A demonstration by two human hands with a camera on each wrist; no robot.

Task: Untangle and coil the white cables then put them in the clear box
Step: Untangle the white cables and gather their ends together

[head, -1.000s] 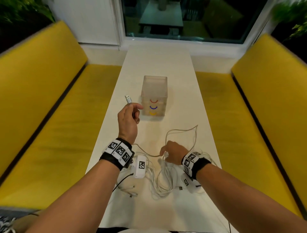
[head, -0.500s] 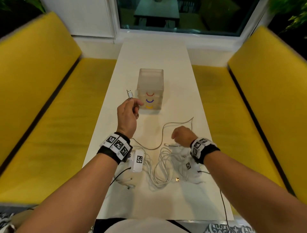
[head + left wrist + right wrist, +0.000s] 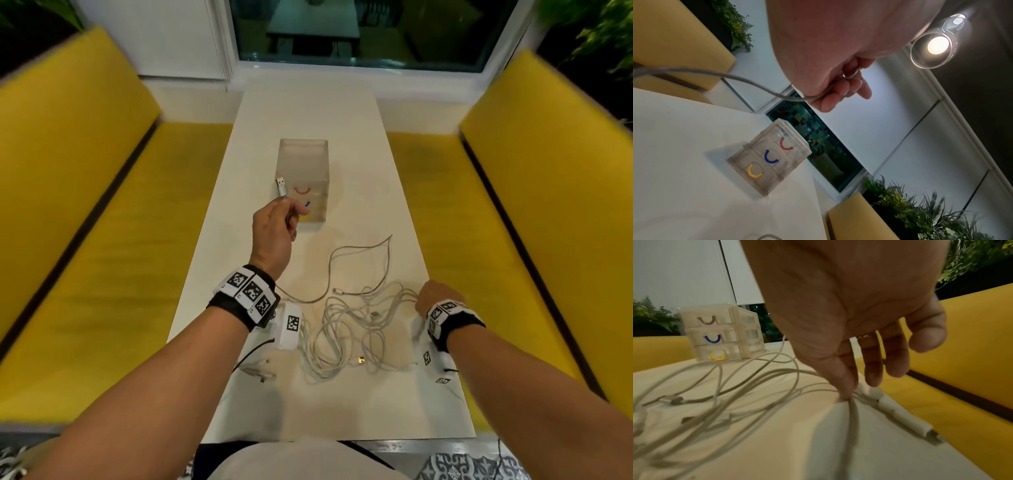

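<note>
A tangle of white cables (image 3: 346, 329) lies on the white table (image 3: 308, 411) near me. My left hand (image 3: 289, 212) is raised in front of the clear box (image 3: 303, 164) and grips one cable just below its USB plug (image 3: 281, 186), which points up. In the left wrist view the fingers (image 3: 838, 97) curl round that cable. My right hand (image 3: 423, 301) sits at the table's right edge. There its thumb and forefinger (image 3: 846, 386) pinch a few cable strands (image 3: 756, 378) against the tabletop. The box (image 3: 721, 332) has three drawers with red, blue and yellow handles.
Yellow benches (image 3: 85, 240) (image 3: 531, 240) run along both sides of the narrow table. A window (image 3: 359, 31) closes the far end. Thin black wires (image 3: 253, 353) hang from my wrist cameras. A loose plug (image 3: 931, 434) lies by the right edge.
My right hand has moved right to the table's edge, drawing strands out of the tangle. My left hand has shifted slightly toward the box, still holding the plug end.
</note>
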